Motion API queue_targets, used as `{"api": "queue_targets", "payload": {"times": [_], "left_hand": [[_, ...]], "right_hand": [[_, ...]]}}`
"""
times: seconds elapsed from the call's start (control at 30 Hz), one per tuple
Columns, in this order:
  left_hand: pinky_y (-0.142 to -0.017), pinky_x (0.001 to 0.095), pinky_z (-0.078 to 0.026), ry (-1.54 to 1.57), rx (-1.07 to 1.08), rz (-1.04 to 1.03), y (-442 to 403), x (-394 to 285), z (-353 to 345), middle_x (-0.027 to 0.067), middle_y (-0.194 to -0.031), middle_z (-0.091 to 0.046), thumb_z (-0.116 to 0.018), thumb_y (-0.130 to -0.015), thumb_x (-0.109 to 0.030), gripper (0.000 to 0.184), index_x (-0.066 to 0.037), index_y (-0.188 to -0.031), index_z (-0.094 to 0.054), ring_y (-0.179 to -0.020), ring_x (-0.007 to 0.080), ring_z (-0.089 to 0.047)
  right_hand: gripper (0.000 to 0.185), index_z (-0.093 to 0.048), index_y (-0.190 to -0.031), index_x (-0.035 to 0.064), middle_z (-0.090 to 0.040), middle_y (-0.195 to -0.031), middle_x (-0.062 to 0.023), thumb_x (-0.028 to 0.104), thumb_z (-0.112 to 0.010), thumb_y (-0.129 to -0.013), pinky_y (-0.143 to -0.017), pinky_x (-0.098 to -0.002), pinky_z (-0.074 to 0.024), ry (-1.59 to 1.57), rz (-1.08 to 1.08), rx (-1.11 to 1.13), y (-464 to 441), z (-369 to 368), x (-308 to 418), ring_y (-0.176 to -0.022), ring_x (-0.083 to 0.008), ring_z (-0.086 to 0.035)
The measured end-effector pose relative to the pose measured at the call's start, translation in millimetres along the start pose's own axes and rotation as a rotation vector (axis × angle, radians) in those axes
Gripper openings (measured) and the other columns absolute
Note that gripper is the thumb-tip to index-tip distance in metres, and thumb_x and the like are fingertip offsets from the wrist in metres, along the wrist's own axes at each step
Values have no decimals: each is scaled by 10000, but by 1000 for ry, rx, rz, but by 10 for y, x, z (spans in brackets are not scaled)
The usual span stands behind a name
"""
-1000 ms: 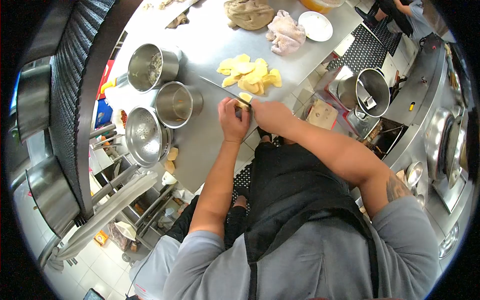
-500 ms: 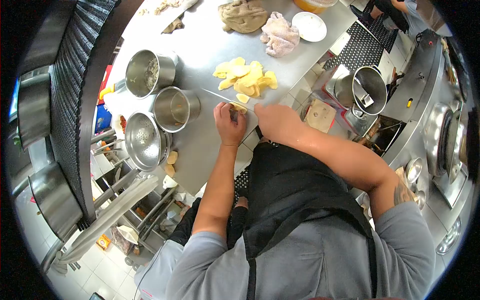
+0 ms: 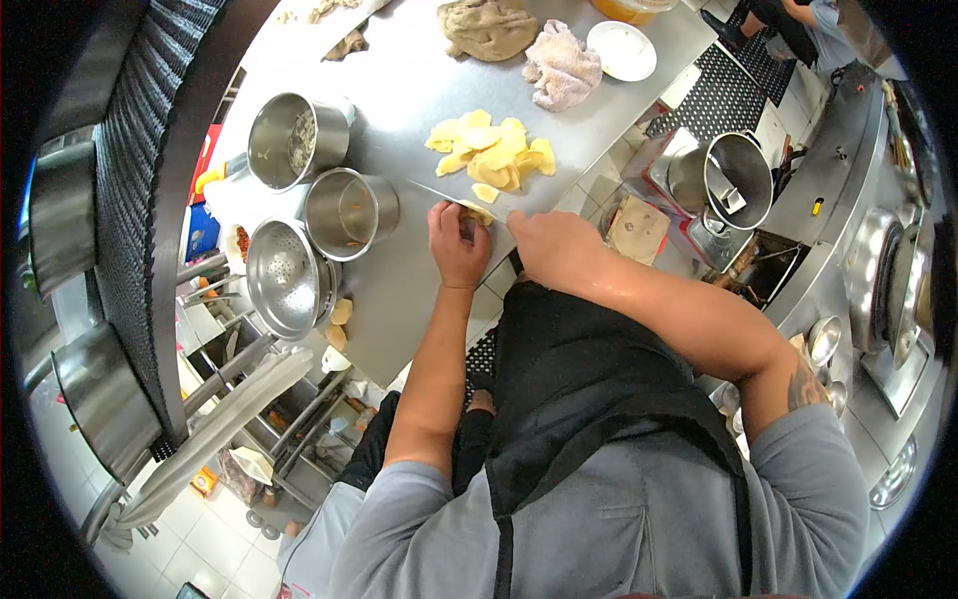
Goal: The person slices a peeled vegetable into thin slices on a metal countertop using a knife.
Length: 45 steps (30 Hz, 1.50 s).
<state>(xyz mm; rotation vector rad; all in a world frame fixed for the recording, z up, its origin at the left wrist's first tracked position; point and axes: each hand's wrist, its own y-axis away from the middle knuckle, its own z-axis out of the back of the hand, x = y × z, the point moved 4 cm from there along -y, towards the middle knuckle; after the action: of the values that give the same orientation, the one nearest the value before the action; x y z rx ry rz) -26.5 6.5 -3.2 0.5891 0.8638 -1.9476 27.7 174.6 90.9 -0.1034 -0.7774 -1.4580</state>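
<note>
My left hand [image 3: 460, 245] is closed around a pale yellow piece [image 3: 477, 211] near the edge of the steel table [image 3: 399, 299]. In my right hand [image 3: 549, 245] is the handle end of a knife [image 3: 444, 194], its thin blade pointing up and left, against the piece. One loose slice [image 3: 486, 193] lies just beyond the blade. Farther out is a pile of pale yellow slices [image 3: 494, 150]. Fingertips of my left hand are curled, and the knife's handle is hidden in my right fist.
Left stand two steel pots [image 3: 299, 140] [image 3: 351, 213] and a colander [image 3: 284, 280]. Plucked poultry [image 3: 562, 65], a brown cloth [image 3: 486, 28] and a white plate [image 3: 623, 51] lie at the back. A large pot [image 3: 738, 180] stands right; another person [image 3: 324, 539] is at lower left.
A slice that was at the blade now lies apart, nearer the pile. My right hand has moved slightly right and down with the knife. The view has shifted a little.
</note>
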Motion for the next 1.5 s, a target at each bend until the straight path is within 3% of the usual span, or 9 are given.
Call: {"api": "queue_targets", "payload": {"times": [0.27, 0.37, 0.57, 0.67, 0.97, 1.27, 1.37, 1.5], "left_hand": [[-874, 478, -501, 2, 24, 35, 31, 61, -20, 227, -1138, -575, -709, -853, -133, 330, -30, -1122, -549, -1050, 426, -566], [-881, 480, -500, 17, 25, 42, -4, -11, 13, 230, -1134, -572, -712, -859, -144, 326, -38, -1122, -552, -1053, 428, -570], [-886, 473, -498, -7, 9, 54, -1, -25, 19, 223, -1120, -573, -724, -858, -168, 319, -47, -1097, -551, -1044, 415, -572], [-868, 460, -495, 50, 9, 119, 28, 34, -26, 208, -1090, -571, -731, -855, -180, 314, -42, -1066, -543, -1016, 397, -568], [-798, 450, -489, 73, -35, 49, -1, 5, -25, 191, -1066, -581, -683, -821, -74, 272, -20, -1050, -547, -917, 373, -548], [-812, 449, -513, 70, -34, 35, -10, -13, -7, 201, -1093, -595, -698, -821, -62, 304, -21, -1087, -556, -956, 393, -585], [-835, 460, -521, 75, -14, 86, 24, 46, -29, 222, -1140, -587, -706, -765, -84, 374, -16, -1103, -564, -1003, 415, -578], [-838, 457, -522, 33, -27, 29, 22, 57, -29, 222, -1138, -586, -717, -774, -90, 370, -19, -1102, -561, -1003, 412, -584]], "right_hand": [[183, -604, -1009, 4, -716, -820, -246, 129, -490, -941, -692, -543, -576, -57, 12, -14, -184, -203, -73, -793, -422, -727], [160, -537, -1019, 18, -702, -799, -208, 118, -577, -900, -665, -539, -554, -74, -15, -21, -303, -363, -122, -769, -426, -707], [148, -545, -1023, 23, -695, -783, -218, 117, -560, -910, -656, -546, -549, -126, 34, -111, -503, -565, -202, -737, -428, -702], [148, -555, -1016, 13, -710, -786, -225, 126, -522, -926, -652, -538, -568, -82, 38, -114, -469, -465, -189, -751, -418, -720], [179, -591, -1027, -13, -719, -811, -229, 107, -491, -938, -688, -525, -583, 15, -52, -4, -30, -11, 60, -785, -421, -726], [205, -596, -1030, -27, -722, -824, -240, 115, -472, -951, -697, -527, -585, 20, -51, 16, -27, 25, 104, -799, -411, -732], [192, -603, -1011, -22, -720, -833, -242, 110, -480, -943, -705, -525, -583, 8, -39, 21, -14, 31, 99, -807, -407, -731], [172, -520, -1046, -5, -698, -806, -229, 118, -528, -926, -716, -539, -559, -7, 16, 2, 57, 47, 80, -818, -434, -707]]}}
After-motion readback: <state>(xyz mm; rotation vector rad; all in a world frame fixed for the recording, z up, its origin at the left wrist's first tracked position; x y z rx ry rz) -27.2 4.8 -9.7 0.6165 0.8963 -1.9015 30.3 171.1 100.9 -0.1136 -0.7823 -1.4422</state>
